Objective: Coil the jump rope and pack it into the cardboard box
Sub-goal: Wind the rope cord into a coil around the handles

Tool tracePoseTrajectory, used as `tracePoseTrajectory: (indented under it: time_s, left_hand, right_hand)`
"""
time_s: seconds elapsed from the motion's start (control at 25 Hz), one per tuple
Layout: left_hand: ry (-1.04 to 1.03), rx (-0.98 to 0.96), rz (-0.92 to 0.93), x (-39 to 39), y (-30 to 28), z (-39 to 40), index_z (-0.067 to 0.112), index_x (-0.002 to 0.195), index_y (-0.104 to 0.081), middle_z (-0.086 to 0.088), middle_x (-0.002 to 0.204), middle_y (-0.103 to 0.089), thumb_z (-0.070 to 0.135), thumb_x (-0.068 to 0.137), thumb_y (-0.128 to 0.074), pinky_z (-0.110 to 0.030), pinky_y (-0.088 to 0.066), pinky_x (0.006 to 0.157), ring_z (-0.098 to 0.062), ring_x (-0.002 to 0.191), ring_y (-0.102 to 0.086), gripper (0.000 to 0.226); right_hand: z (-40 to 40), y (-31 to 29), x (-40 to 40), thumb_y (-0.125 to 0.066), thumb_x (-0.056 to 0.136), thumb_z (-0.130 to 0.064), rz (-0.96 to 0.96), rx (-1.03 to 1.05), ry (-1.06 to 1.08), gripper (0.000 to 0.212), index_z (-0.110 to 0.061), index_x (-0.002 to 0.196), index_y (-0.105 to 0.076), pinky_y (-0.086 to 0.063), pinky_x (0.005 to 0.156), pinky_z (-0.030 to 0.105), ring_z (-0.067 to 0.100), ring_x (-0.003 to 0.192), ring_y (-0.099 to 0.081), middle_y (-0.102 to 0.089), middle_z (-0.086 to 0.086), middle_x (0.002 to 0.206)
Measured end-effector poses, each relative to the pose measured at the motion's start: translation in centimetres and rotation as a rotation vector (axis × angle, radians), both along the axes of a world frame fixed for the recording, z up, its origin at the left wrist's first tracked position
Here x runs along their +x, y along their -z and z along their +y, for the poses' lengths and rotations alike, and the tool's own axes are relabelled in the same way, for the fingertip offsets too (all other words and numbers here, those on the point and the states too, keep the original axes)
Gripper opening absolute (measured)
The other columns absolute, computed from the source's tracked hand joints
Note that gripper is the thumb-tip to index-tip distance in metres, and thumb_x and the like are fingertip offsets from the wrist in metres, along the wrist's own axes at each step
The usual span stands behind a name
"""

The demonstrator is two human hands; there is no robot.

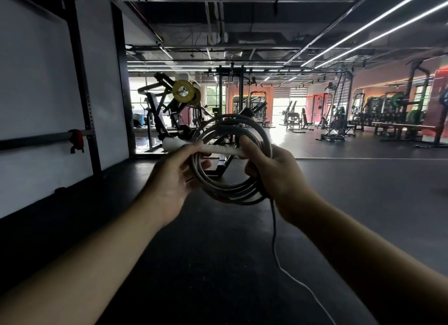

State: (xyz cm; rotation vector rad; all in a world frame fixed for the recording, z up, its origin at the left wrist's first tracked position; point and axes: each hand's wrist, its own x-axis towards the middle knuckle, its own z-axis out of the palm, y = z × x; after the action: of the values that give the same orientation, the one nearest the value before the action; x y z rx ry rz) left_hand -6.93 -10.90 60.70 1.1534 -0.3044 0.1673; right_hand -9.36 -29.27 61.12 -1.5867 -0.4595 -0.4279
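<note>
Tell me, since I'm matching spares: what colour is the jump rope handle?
White handle, seen best in the head view.

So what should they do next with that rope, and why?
Probably wind one more loop: a loose tail hangs from the coil toward the floor. The right hand grips the coil, and the left hand pinches the white handle across it. No box is in view.
</note>
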Motion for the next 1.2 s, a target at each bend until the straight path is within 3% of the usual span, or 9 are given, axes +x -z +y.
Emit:
tracePoseTrajectory:
  time_s: [0.12, 0.2, 0.32, 0.52, 0.68, 0.76, 0.88, 1.04, 1.2]
  left_hand:
    - [0.000, 0.312, -0.079, -1.3, -2.1, 3.4, 0.017, 0.128, -0.065, 0.006, 0.095, -0.080, 0.032, 0.074, -0.077, -0.030, -0.055, 0.077, -0.012, 0.088, -0.075, 0.056]
    - [-0.020, 0.698, -0.184, -1.5, -4.3, 4.0, 0.029, 0.137, -0.057, 0.009, 0.108, -0.079, 0.042, 0.067, -0.087, -0.027, -0.055, 0.082, -0.004, 0.094, -0.075, 0.077]
    - [0.091, 1.064, -0.260, -1.6, -6.2, 1.3, 0.032, 0.137, -0.053, 0.004, 0.111, -0.077, 0.038, 0.062, -0.093, -0.028, -0.056, 0.086, -0.010, 0.099, -0.074, 0.085]
    - [0.124, 1.019, -0.230, -1.6, -4.2, -1.6, -0.001, 0.094, -0.070, -0.009, 0.065, -0.068, 0.020, 0.078, -0.084, -0.037, -0.061, 0.060, -0.022, 0.053, -0.065, 0.029]
    - [0.114, 1.049, -0.213, -2.5, -4.5, -0.8, 0.006, 0.076, -0.068, -0.004, 0.053, -0.059, 0.039, 0.074, -0.080, -0.031, -0.053, 0.047, -0.019, 0.041, -0.054, 0.035]
    - [0.093, 0.981, -0.232, -2.8, -5.0, -0.5, 0.002, 0.078, -0.066, -0.004, 0.052, -0.055, 0.039, 0.079, -0.077, -0.029, -0.051, 0.045, -0.017, 0.040, -0.050, 0.039]
    - [0.066, 0.619, -0.239, -3.1, -5.2, -0.9, 0.005, 0.077, -0.060, 0.001, 0.049, -0.048, 0.034, 0.088, -0.071, -0.027, -0.048, 0.043, -0.011, 0.038, -0.042, 0.032]
    - [-0.135, -0.007, -0.063, -1.9, -4.9, -3.1, 0.016, 0.073, -0.059, 0.010, 0.047, -0.049, 0.045, 0.087, -0.071, -0.024, -0.050, 0.047, -0.003, 0.037, -0.044, 0.034]
    - [-0.467, -0.203, 0.119, -1.8, -3.2, -6.4, 0.020, 0.059, -0.054, 0.008, 0.037, -0.053, 0.060, 0.087, -0.067, -0.022, -0.048, 0.051, -0.006, 0.037, -0.056, 0.051]
  right_hand:
    - [-2.4, -2.6, 0.2, -0.060, 0.099, -0.039, -0.005, -0.338, -0.006, 0.033, -0.011, 0.081, -0.067, -0.032, 0.039, 0.015, 0.000, 0.037, -0.039, -0.048, -0.004, 0.055]
    - [-3.0, -4.2, 0.4, -0.061, 0.099, -0.036, -0.036, -0.593, -0.030, 0.035, -0.004, 0.086, -0.069, -0.034, 0.040, 0.010, -0.003, 0.037, -0.043, -0.051, -0.006, 0.054]
    - [-2.6, -6.0, 0.7, -0.062, 0.099, -0.035, -0.111, -0.834, -0.068, 0.033, -0.005, 0.094, -0.073, -0.038, 0.044, 0.009, -0.003, 0.041, -0.049, -0.057, -0.008, 0.052]
    - [-2.5, -6.7, 0.4, -0.069, 0.093, -0.040, -0.150, -0.964, -0.024, 0.035, -0.006, 0.102, -0.068, -0.040, 0.046, 0.008, -0.006, 0.046, -0.055, -0.064, -0.006, 0.067]
    - [-3.5, -5.5, -0.4, -0.064, 0.088, -0.058, -0.100, -0.839, -0.062, 0.051, -0.009, 0.103, -0.066, -0.040, 0.047, 0.019, 0.005, 0.050, -0.053, -0.067, 0.006, 0.073]
    - [-4.6, -5.2, -0.4, -0.052, 0.088, -0.070, -0.065, -0.688, -0.075, 0.070, -0.004, 0.103, -0.068, -0.042, 0.051, 0.034, 0.027, 0.055, -0.048, -0.063, 0.009, 0.073]
    - [-5.7, -4.2, 0.1, -0.035, 0.080, -0.088, 0.052, -0.447, -0.086, 0.092, -0.009, 0.110, -0.070, -0.059, 0.075, 0.057, 0.058, 0.082, -0.063, -0.075, 0.022, 0.102]
    - [-3.1, -0.5, -1.4, -0.022, 0.075, -0.090, 0.121, -0.037, -0.355, 0.097, -0.021, 0.127, -0.066, -0.045, 0.052, 0.028, 0.025, 0.064, -0.057, -0.066, 0.030, 0.115]
    - [2.2, 0.8, -2.4, -0.048, 0.087, -0.072, 0.104, 0.111, -0.223, 0.061, -0.022, 0.113, -0.069, -0.045, 0.049, 0.032, 0.030, 0.060, -0.061, -0.073, 0.021, 0.083]
